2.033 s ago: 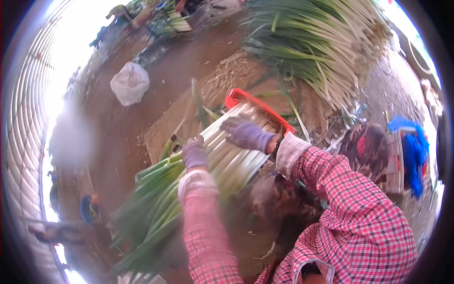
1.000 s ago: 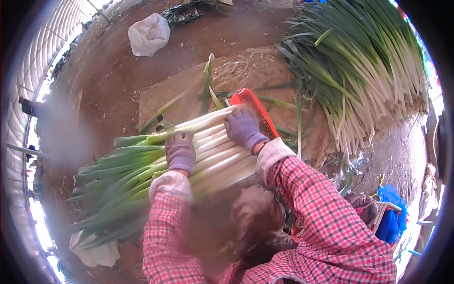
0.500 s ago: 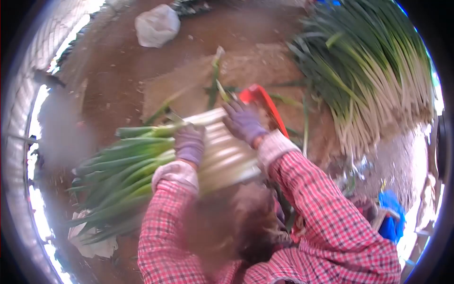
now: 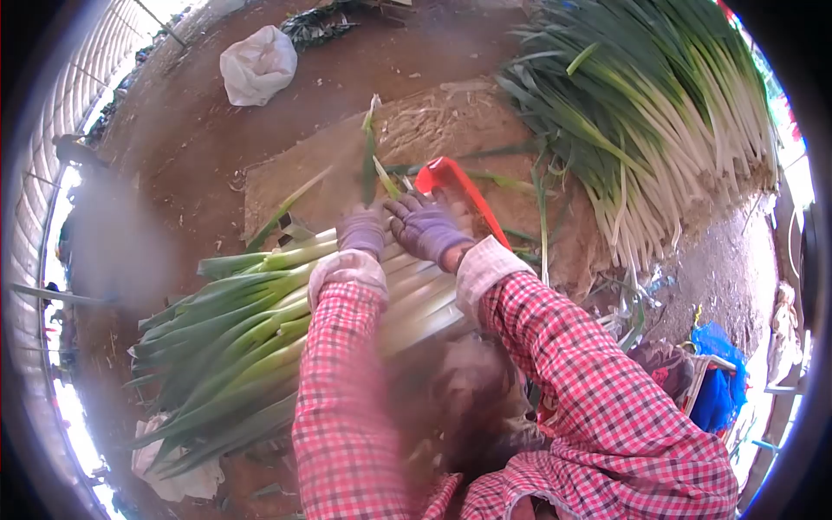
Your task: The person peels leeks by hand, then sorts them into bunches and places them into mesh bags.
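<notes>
A row of long green onions (image 4: 260, 321) lies across in front of me, green leaves to the left and white stalks to the right. My left hand (image 4: 360, 232), in a purple-grey glove, is at the far edge of the stalks; its fingers are blurred and partly hidden. Close beside it, my right hand (image 4: 426, 229) rests on the white stalks in a matching glove, fingers stretched out and slightly apart. A red curved plastic piece (image 4: 472, 195) stands just beyond the right hand. What lies beneath both palms is hidden.
A big heap of green onions (image 4: 641, 130) lies at the upper right. Loose leaves lie on a flat brown sheet (image 4: 468, 117). A white plastic bag (image 4: 258, 66) sits on the dirt floor at the upper left. Blue netting (image 4: 719, 373) is at the right.
My left hand has moved right and up along the stalks, nearer my right hand. The right hand stays on the stalks. The whole view has shifted slightly.
</notes>
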Tool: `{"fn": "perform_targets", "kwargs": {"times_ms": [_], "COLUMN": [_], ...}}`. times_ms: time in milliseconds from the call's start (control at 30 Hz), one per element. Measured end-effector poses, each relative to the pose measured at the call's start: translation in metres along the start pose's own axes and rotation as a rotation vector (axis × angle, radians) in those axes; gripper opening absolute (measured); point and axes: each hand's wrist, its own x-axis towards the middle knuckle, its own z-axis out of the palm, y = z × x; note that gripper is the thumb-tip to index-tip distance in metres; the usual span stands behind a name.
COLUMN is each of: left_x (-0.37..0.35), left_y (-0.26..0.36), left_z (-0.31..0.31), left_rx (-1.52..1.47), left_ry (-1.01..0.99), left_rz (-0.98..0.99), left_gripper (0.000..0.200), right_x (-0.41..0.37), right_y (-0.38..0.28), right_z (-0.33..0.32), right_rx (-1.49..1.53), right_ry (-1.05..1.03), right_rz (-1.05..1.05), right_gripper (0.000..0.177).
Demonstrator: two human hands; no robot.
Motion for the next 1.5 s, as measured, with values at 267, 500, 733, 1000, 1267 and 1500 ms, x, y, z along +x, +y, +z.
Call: {"fn": "perform_targets", "kwargs": {"times_ms": [267,500,733,1000,1267,1500], "left_x": [-0.013,0.002,-0.014,-0.002,0.065,-0.151], "left_y": [0.011,0.018,0.025,0.023,0.002,0.250], "left_z": [-0.008,0.009,-0.001,-0.006,0.014,-0.058], "left_rx": [0.146,0.132,0.373,0.460,0.594,-1.546], "left_ry": [0.164,0.216,0.233,0.027,0.125,-0.011], "left_rz": [0.104,-0.051,0.097,0.122,0.318,0.938], "left_gripper": [0.022,0.021,0.018,0.025,0.031,0.057], "right_x": [0.002,-0.001,-0.002,0.014,-0.185,-0.280], "right_y": [0.003,0.002,0.002,0.005,0.145,0.231], "right_z": [0.000,0.005,0.003,-0.015,-0.083,-0.022], "right_rx": [0.016,0.029,0.155,0.259,0.910,0.536], "right_ry": [-0.032,0.013,0.095,-0.275,0.275,-0.195], "right_rz": [-0.002,0.028,0.062,0.082,0.641,1.125], "right_gripper": [0.036,0.038,0.029,0.038,0.038,0.038]}}
